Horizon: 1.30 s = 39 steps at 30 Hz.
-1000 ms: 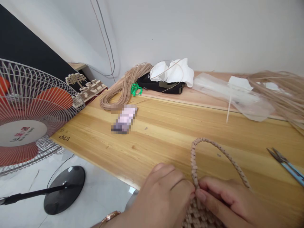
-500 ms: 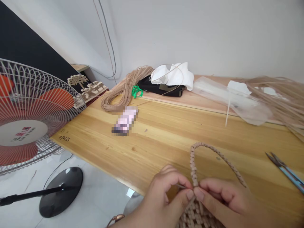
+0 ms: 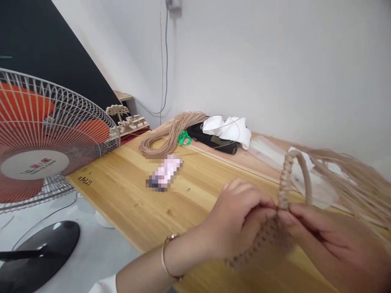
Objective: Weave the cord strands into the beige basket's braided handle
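A small woven rattan basket [image 3: 269, 240] with an arched braided handle [image 3: 288, 179] is lifted above the wooden table [image 3: 131, 195]. My left hand [image 3: 241, 219], with a thin bracelet on its wrist, is closed on the basket's rim beside the base of the handle. My right hand [image 3: 324, 240] pinches the same spot from the right, thumb and forefinger pressed together. Both hands' fingertips meet where the handle joins the rim. Most of the basket body is hidden behind my hands.
A standing fan [image 3: 45, 138] with orange blades is at the left. On the table lie a coil of rattan cord [image 3: 171, 132], a blurred pink object [image 3: 165, 173], a black pouch [image 3: 210, 138] under white cloth [image 3: 227, 126], clear plastic [image 3: 269, 148] and loose rattan strands [image 3: 354, 179].
Both hands have raised the basket off the table, and the handle now stands upright. The view has tilted up, so the scissors at the right are out of sight.
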Motion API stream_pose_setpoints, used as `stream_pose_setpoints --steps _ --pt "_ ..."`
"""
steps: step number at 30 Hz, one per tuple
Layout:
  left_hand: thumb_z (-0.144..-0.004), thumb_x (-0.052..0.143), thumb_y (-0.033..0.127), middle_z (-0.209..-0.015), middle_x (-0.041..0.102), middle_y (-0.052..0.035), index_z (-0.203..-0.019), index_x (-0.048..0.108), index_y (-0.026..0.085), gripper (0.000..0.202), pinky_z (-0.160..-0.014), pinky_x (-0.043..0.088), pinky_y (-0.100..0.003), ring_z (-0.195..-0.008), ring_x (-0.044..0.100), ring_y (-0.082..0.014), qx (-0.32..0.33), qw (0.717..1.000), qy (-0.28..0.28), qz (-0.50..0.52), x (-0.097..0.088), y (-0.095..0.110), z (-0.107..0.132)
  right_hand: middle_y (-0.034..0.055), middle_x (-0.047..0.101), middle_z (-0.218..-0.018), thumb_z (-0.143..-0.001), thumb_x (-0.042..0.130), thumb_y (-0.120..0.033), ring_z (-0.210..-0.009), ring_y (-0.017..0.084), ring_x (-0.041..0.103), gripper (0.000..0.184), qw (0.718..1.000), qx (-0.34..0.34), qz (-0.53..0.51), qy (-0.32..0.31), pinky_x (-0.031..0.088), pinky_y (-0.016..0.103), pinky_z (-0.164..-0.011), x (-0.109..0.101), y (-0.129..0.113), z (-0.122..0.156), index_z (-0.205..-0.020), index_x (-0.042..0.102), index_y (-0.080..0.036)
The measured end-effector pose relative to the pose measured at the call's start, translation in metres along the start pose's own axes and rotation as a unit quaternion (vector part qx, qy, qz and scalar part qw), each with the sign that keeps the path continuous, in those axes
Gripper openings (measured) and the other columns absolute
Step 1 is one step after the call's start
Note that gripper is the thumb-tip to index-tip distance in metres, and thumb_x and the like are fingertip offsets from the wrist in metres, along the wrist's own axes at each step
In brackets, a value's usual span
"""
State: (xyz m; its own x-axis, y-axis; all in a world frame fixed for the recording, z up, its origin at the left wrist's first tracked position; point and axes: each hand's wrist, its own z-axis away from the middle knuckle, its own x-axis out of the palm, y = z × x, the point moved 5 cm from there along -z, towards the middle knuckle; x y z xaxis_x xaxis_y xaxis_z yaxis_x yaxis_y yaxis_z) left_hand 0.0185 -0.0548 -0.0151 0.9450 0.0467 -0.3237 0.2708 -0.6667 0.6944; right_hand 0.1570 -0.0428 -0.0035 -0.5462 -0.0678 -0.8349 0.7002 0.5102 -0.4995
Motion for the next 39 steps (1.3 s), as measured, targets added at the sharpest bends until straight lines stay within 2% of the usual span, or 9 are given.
stream_pose_setpoints --steps 1,4,7,10,18,21,25,31,39 --pt "-0.088 0.046 0.014 -0.075 0.060 -0.0038 -0.081 0.055 0.016 0.012 -0.075 0.042 -0.032 -0.079 0.052 -0.0173 0.026 0.999 0.002 -0.032 -0.003 -0.005 -0.007 -0.0028 0.052 -0.045 -0.086 0.049 -0.029 -0.040 0.012 0.046 0.028 0.996 -0.064 0.050 0.029 0.029 0.024 -0.043 -0.002 -0.005 -0.009 -0.059 0.054 -0.021" --pt "-0.089 0.046 0.016 -0.082 0.062 -0.0056 -0.082 0.055 0.016 0.012 -0.078 0.041 -0.034 -0.084 0.052 -0.0187 0.048 0.995 -0.016 -0.086 -0.001 -0.031 -0.011 -0.0012 0.055 -0.046 -0.086 0.048 -0.023 -0.040 0.012 0.047 0.028 0.967 -0.160 0.117 0.162 0.030 0.024 -0.045 0.010 -0.004 -0.023 -0.060 0.055 -0.019" --pt "-0.088 0.048 0.015 -0.092 0.062 -0.0067 -0.085 0.055 0.018 0.008 -0.089 0.038 -0.037 -0.100 0.050 -0.0207 0.029 0.997 -0.005 -0.069 0.002 -0.059 0.000 0.0000 0.058 -0.047 -0.092 0.037 -0.025 -0.037 0.012 0.048 0.035 0.956 -0.185 0.100 0.205 0.031 0.023 -0.043 0.039 0.011 -0.027 -0.068 0.060 -0.016" --pt "-0.087 0.051 0.015 -0.103 0.060 -0.0074 -0.084 0.056 0.019 0.007 -0.098 0.033 -0.040 -0.115 0.044 -0.0223 -0.008 0.999 0.012 -0.036 0.003 -0.073 0.011 0.0008 0.062 -0.053 -0.092 0.041 -0.023 -0.044 0.012 0.054 0.028 0.961 -0.165 0.074 0.210 0.035 0.021 -0.047 0.060 0.023 -0.024 -0.075 0.062 -0.014" --pt "-0.087 0.051 0.017 -0.120 0.050 -0.0093 -0.082 0.055 0.018 0.007 -0.105 0.027 -0.041 -0.129 0.032 -0.0231 -0.077 0.997 -0.007 0.015 0.001 -0.078 0.019 -0.0010 0.059 -0.050 -0.091 0.041 -0.031 -0.043 0.013 0.053 0.030 0.984 -0.088 0.007 0.156 0.034 0.023 -0.047 0.073 0.030 -0.023 -0.074 0.062 -0.017" --pt "-0.088 0.049 0.015 -0.119 0.049 -0.0094 -0.084 0.054 0.018 0.007 -0.105 0.028 -0.041 -0.127 0.034 -0.0222 -0.073 0.997 0.005 0.033 0.002 -0.078 0.020 -0.0012 0.060 -0.053 -0.091 0.040 -0.032 -0.043 0.014 0.053 0.027 0.991 -0.050 -0.029 0.125 0.035 0.022 -0.045 0.074 0.032 -0.025 -0.085 0.061 -0.018" --pt "-0.088 0.047 0.015 -0.116 0.049 -0.0091 -0.086 0.054 0.018 0.008 -0.103 0.030 -0.039 -0.123 0.038 -0.0214 -0.088 0.994 0.005 0.058 0.004 -0.080 0.022 -0.0047 0.053 -0.049 -0.093 0.037 -0.034 -0.044 0.014 0.052 0.026 0.994 -0.020 -0.088 0.066 0.038 0.021 -0.043 0.076 0.033 -0.027 -0.099 0.056 -0.018" --pt "-0.089 0.046 0.017 -0.112 0.048 -0.0092 -0.086 0.056 0.017 0.010 -0.096 0.036 -0.032 -0.112 0.046 -0.0183 -0.144 0.984 0.003 0.102 0.005 -0.084 0.022 -0.0055 0.049 -0.053 -0.093 0.037 -0.035 -0.049 0.013 0.050 0.021 0.991 0.009 -0.132 0.003 0.038 0.021 -0.047 0.073 0.037 -0.034 -0.090 0.052 -0.020" --pt "-0.089 0.049 0.025 -0.108 0.047 -0.0083 -0.080 0.057 0.016 0.015 -0.095 0.033 -0.029 -0.111 0.045 -0.0185 -0.237 0.955 -0.017 0.175 -0.002 -0.081 0.007 -0.0072 0.042 -0.051 -0.089 0.043 -0.034 -0.048 0.012 0.043 0.018 0.990 -0.012 -0.131 -0.061 0.033 0.021 -0.048 0.058 0.038 -0.053 -0.078 0.050 -0.021"
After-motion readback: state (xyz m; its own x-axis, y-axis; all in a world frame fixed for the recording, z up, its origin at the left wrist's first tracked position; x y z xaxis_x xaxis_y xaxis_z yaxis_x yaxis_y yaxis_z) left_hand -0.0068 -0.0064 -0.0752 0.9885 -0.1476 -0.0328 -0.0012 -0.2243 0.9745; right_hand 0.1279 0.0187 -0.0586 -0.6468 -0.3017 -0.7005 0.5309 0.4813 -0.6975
